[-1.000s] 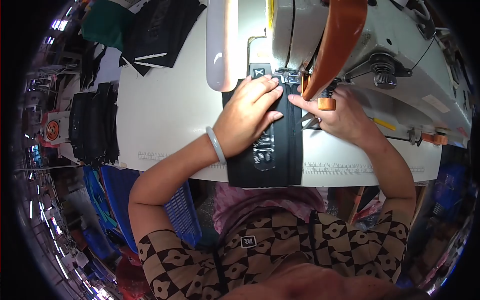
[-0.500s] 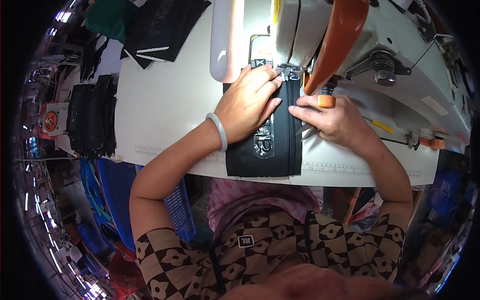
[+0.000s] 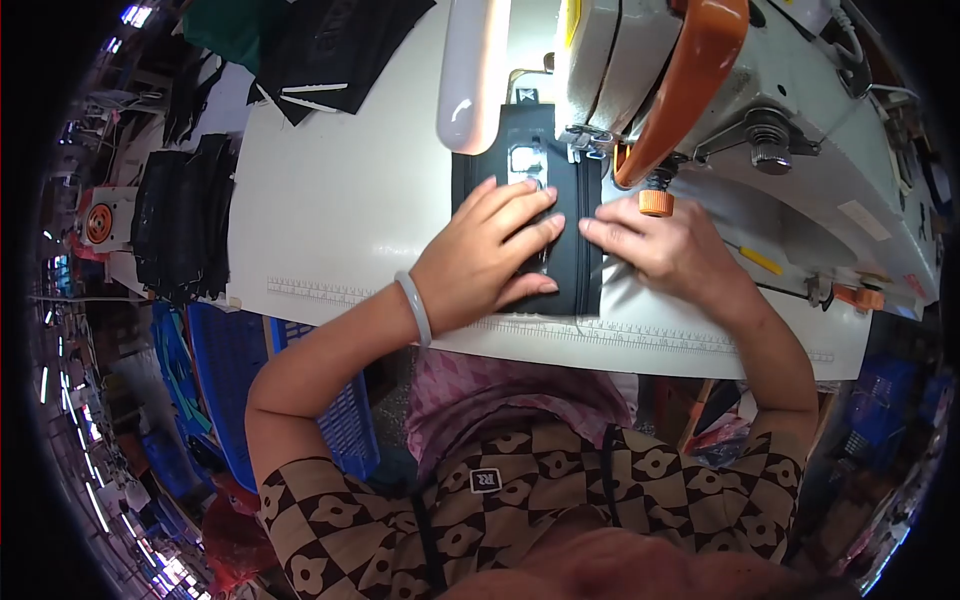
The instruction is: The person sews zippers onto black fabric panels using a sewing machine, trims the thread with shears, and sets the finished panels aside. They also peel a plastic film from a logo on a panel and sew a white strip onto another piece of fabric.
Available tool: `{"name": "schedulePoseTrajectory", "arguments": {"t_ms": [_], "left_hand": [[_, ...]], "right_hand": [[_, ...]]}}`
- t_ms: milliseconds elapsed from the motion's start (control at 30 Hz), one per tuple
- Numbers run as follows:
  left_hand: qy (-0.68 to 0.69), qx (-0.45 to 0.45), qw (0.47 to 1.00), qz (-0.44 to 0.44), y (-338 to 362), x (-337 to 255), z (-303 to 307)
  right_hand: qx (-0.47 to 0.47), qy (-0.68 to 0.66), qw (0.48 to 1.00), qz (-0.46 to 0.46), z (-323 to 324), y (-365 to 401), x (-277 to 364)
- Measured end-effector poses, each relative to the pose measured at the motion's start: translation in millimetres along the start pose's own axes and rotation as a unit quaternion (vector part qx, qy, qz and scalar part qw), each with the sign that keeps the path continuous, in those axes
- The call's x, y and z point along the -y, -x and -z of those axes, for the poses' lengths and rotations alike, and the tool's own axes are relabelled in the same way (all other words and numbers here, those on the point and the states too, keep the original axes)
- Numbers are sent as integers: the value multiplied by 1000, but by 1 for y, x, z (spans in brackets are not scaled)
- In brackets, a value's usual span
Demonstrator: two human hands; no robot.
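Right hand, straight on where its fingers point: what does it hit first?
Most likely the left hand. The right hand lies flat on the black fabric, fingers aimed across at the left fingertips, with only a narrow strip of fabric between. Both look pressed to the same surface.

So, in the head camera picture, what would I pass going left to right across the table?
Stack of black fabric → bracelet → left hand → zipper → right hand → small orange fitting.

Matt black cloth piece [image 3: 573, 262], glossy orange plastic guard [image 3: 690, 80], smooth white tabletop [image 3: 340, 220].
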State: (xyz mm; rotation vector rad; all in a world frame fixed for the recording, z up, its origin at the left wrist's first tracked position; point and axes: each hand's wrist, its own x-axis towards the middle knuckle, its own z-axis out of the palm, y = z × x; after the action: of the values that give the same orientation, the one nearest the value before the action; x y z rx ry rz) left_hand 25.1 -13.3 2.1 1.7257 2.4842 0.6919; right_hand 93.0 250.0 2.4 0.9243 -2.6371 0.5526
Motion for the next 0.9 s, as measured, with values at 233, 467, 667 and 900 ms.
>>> {"name": "schedulePoseTrajectory", "arguments": {"t_ms": [233,467,667,900], "left_hand": [[28,-22,999,-9,-26,32,5],[28,20,999,28,-51,65,10],[25,44,998,30,-74,95,15],[4,37,999,7,-84,117,9]], "right_hand": [[55,-32,997,41,7,1,8],[36,18,999,-35,-2,-3,-2],[112,84,975,-174,-7,-2,-5],[217,91,923,-304,-10,-8,-4]]}}
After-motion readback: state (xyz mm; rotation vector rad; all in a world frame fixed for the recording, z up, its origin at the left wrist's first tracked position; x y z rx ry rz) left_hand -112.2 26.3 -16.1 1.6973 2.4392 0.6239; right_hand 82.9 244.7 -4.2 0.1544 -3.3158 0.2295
